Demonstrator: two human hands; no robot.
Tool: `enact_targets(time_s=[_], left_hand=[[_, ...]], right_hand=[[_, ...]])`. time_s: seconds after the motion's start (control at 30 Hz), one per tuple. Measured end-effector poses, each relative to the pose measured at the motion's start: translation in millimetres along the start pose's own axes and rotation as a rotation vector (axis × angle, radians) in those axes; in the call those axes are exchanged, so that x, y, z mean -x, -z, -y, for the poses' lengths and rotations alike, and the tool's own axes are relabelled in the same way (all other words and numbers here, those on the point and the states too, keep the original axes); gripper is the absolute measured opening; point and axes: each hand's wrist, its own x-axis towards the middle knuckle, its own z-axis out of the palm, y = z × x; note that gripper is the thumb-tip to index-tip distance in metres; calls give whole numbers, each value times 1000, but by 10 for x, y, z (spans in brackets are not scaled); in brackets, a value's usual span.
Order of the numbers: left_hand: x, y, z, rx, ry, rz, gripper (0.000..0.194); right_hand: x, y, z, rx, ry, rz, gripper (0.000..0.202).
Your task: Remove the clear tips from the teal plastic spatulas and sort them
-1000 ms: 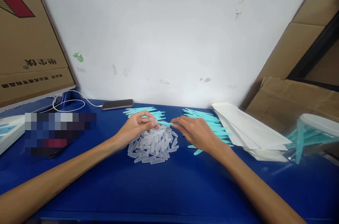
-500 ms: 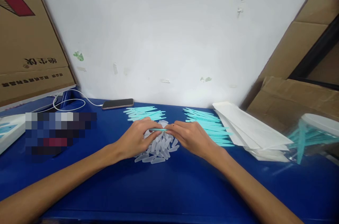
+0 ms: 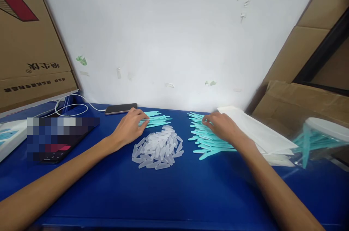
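My left hand point(image 3: 133, 124) is over the left pile of slim teal sticks point(image 3: 161, 119), thumb and fingertips closed around the end of one stick. On the right, my right hand point(image 3: 219, 124) rests at the top of a larger pile of teal sticks point(image 3: 207, 140). Its fingers are curled together, and what lies between the fingertips is hidden. Between the two piles, nearer to me, lies a heap of small translucent whitish sleeve-like pieces point(image 3: 159, 147). Neither hand touches that heap.
A phone point(image 3: 120, 108) with a white cable lies by the wall. At left are a partly blurred dark device point(image 3: 68, 147) and a cardboard box point(image 3: 35, 49). White paper envelopes point(image 3: 253, 129) and a clear tub of teal sticks point(image 3: 324, 134) stand right on the blue table point(image 3: 169, 198).
My hands were together above the translucent heap, holding one teal stick. They have parted, the left to the left pile and the right to the right pile, uncovering the heap.
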Motion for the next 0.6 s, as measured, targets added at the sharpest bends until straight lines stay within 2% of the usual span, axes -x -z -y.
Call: enact_targets(time_s=[0.17, 0.37, 0.6], left_hand=[[9, -36, 16, -41, -7, 110, 31], [2, -47, 20, 19, -67, 109, 38], [4, -67, -57, 188, -201, 231, 38]], right_hand=[[55, -3, -203, -254, -34, 173, 26], [90, -77, -377, -333, -112, 224, 32], [45, -184, -374, -320, -70, 204, 27]])
